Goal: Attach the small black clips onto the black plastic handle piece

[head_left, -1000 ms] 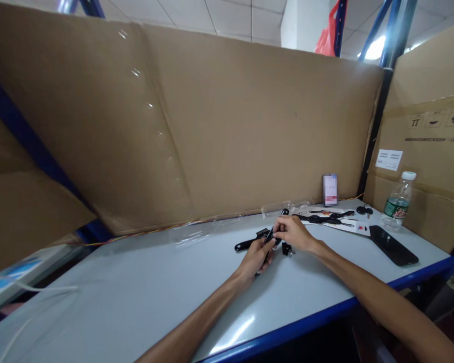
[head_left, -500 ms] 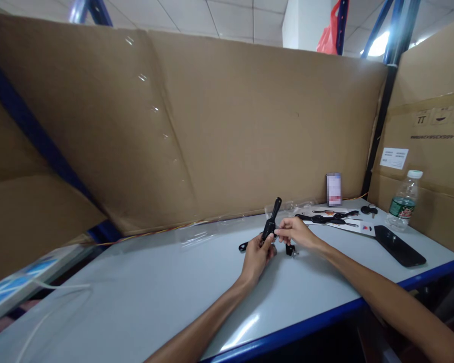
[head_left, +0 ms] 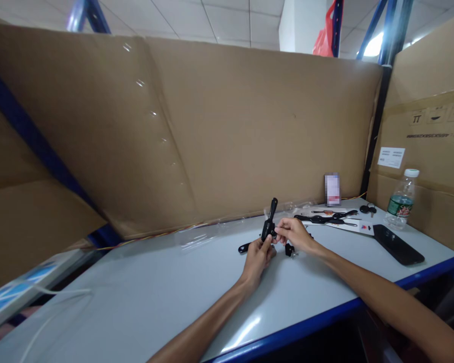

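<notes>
My left hand (head_left: 256, 257) is wrapped round the lower part of a black handled tool (head_left: 272, 210), whose handle points up. My right hand (head_left: 290, 233) is closed at the tool's right side, its fingertips pinching a small dark part (head_left: 273, 231) against it. Below my right hand, a small black piece with a shiny metal bit (head_left: 289, 249) lies on the table. Another black handle (head_left: 243, 248) shows just left of my left hand; where its other end goes is hidden.
Several black tools (head_left: 323, 220) lie on printed cards at the right. Beyond are a phone standing upright (head_left: 332, 189), keys (head_left: 367, 208), a dark flat device (head_left: 398, 245) and a water bottle (head_left: 401, 201). Clear plastic packaging (head_left: 200, 237) lies along the cardboard wall (head_left: 249, 131).
The tool's handle has tilted slightly left and stands more upright. My right fingertips stay at its side. The whole view has shifted a little.
</notes>
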The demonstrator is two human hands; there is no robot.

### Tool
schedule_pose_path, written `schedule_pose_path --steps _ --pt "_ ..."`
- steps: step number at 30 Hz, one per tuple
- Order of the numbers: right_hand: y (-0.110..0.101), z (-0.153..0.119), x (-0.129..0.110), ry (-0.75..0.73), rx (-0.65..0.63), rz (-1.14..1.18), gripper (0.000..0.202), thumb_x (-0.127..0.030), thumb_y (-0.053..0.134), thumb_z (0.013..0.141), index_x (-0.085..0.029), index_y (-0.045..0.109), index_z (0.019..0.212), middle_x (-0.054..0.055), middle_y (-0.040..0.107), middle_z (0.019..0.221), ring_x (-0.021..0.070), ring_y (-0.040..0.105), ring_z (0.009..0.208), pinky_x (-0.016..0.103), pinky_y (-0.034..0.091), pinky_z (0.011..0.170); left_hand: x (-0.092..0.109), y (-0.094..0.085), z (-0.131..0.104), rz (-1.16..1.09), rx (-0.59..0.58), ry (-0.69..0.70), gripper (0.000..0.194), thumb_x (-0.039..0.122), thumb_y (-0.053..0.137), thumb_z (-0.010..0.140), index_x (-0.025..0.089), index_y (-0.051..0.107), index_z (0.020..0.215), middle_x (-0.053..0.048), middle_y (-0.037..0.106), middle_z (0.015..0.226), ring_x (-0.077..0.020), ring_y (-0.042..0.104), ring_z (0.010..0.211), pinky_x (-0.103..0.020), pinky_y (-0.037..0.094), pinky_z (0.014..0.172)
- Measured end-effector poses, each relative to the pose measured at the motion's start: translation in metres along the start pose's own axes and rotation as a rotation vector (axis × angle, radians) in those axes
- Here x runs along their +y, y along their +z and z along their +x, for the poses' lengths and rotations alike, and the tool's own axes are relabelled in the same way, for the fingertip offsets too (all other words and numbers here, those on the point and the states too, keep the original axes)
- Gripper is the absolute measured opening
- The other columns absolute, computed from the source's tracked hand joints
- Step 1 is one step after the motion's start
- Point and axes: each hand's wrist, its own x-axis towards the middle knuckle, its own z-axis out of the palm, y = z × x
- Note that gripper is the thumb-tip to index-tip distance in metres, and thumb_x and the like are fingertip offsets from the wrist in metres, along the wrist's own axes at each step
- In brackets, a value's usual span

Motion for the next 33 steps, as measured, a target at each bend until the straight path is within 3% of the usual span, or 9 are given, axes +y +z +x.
schedule_pose_path --steps 11,24,33 --pt "0.003 -0.004 -0.005 -0.003 0.000 -0.031 0.031 -0.045 0.070 0.078 -0.019 0.055 0.074 -0.002 0.062 0.058 0.0105 0.053 0.046 0.022 0.045 0.042 -0.005 0.000 0.002 0.021 -0.039 -0.006 0.066 0.082 0.069 0.062 0.021 0.044 0.068 0.012 0.028 0.049 -0.0031 0.023 0.039 -0.019 0.013 0.038" --pt "0.003 -0.008 -0.010 -0.007 0.001 -0.143 0.028 -0.045 0.064 0.085 -0.020 0.054 0.076 -0.001 0.061 0.062 0.0121 0.054 0.050 0.020 0.041 0.039 -0.011 0.000 0.004 0.033 0.011 0.043 0.067 0.084 0.067 0.062 0.022 0.042 0.066 0.011 0.027 0.049 -0.0035 0.023 0.039 -0.019 0.016 0.038" --pt "0.004 -0.012 -0.018 -0.089 0.018 -0.321 0.015 -0.022 0.053 0.089 -0.021 0.052 0.074 0.000 0.063 0.063 0.0125 0.055 0.052 0.022 0.041 0.050 -0.010 0.000 0.007 0.104 0.037 0.067 0.068 0.086 0.065 0.061 0.023 0.041 0.064 0.010 0.027 0.048 -0.0042 0.023 0.040 -0.020 0.015 0.038"
